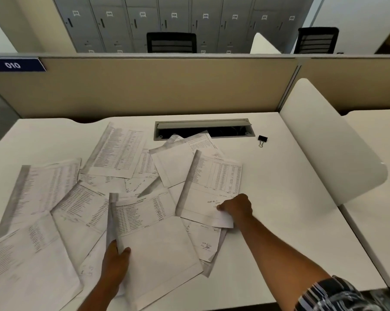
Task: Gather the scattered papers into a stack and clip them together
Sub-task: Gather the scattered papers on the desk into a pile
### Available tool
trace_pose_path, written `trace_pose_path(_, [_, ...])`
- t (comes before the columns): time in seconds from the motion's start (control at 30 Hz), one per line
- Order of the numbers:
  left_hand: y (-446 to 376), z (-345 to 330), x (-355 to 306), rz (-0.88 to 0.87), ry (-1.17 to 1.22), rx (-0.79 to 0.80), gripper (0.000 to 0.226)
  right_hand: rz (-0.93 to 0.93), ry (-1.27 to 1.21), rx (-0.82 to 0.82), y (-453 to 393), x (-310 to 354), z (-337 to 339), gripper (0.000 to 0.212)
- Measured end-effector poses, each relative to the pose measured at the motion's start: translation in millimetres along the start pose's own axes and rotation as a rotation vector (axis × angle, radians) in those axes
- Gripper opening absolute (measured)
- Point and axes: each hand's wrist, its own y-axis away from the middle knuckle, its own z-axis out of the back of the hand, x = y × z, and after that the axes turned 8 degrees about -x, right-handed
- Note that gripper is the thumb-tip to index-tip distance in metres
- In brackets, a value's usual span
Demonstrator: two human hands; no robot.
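About a dozen papers (pixel 113 151), one binder clip (pixel 262 139)

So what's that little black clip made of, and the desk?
The binder clip looks like black-painted metal with thin wire handles, though it is small in view. The desk seems a smooth matte white laminate or similar board; its flat surface shows no grain, so the core stays unclear.

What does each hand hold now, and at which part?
The left hand holds a printed sheet at its lower left edge. The right hand pinches another sheet at its lower right corner.
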Motion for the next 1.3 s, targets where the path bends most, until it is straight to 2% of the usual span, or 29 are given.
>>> trace_pose_path(0.13, [-4, 0, 3, 0.005, -0.008, 0.009, 0.044, 0.035, 0.129, -0.015, 13, 0, -3, 0.077])
trace_pose_path(0.2, [-5, 0, 5, 0.003, -0.012, 0.011, 0.044, 0.046, 0.095, -0.026, 26, 3, -7, 0.072])
trace_pose_path(0.3, [-4, 0, 4, 0.002, -0.020, 0.005, 0.045, 0.055, -0.230, -0.031, 35, 1, -16, 0.069])
trace_pose_path(0.33, [-3, 0, 4, 0.008, -0.021, 0.003, 0.046, 0.042, -0.376, -0.029, 38, 1, -18, 0.075])
trace_pose_path(0.4, [-2, 0, 3, 0.014, -0.019, 0.003, 0.046, -0.078, -0.668, 0.008, 46, 2, -21, 0.100])
trace_pose_path(0.47, [-2, -1, 3, 0.013, -0.009, 0.006, 0.046, -0.202, -0.825, 0.037, 52, 1, -26, 0.114])
trace_pose_path(0.5, [-2, -1, 3, 0.014, 0.006, 0.006, 0.046, -0.223, -0.842, 0.045, 53, -2, -31, 0.109])
trace_pose_path(0.63, [-1, -2, 0, 0.007, 0.056, 0.023, 0.046, -0.086, -0.697, 0.118, 47, -18, -43, 0.050])
trace_pose_path(0.67, [-1, -2, 0, -0.007, 0.055, 0.023, 0.048, -0.046, -0.648, 0.140, 47, -20, -43, 0.042])
trace_pose_path(0.8, [1, -4, -2, -0.029, 0.021, -0.007, 0.049, 0.009, -0.620, 0.246, 38, -27, -25, 0.039])
trace_pose_path(0.93, [2, -4, -2, -0.016, 0.026, -0.012, 0.047, 0.067, -0.650, 0.201, 15, -34, 18, 0.042])
trace_pose_path(1.07, [2, -4, -8, -0.009, 0.040, -0.051, 0.046, 0.059, -0.729, 0.231, -8, -47, 61, 0.034])
trace_pose_path(1.17, [0, -4, -9, -0.001, 0.055, -0.065, 0.046, 0.027, -0.788, 0.248, -25, -55, 87, 0.037])
trace_pose_path(1.3, [-5, -4, -10, 0.006, 0.062, -0.052, 0.045, 0.056, -0.830, 0.331, -31, -55, 110, 0.034])
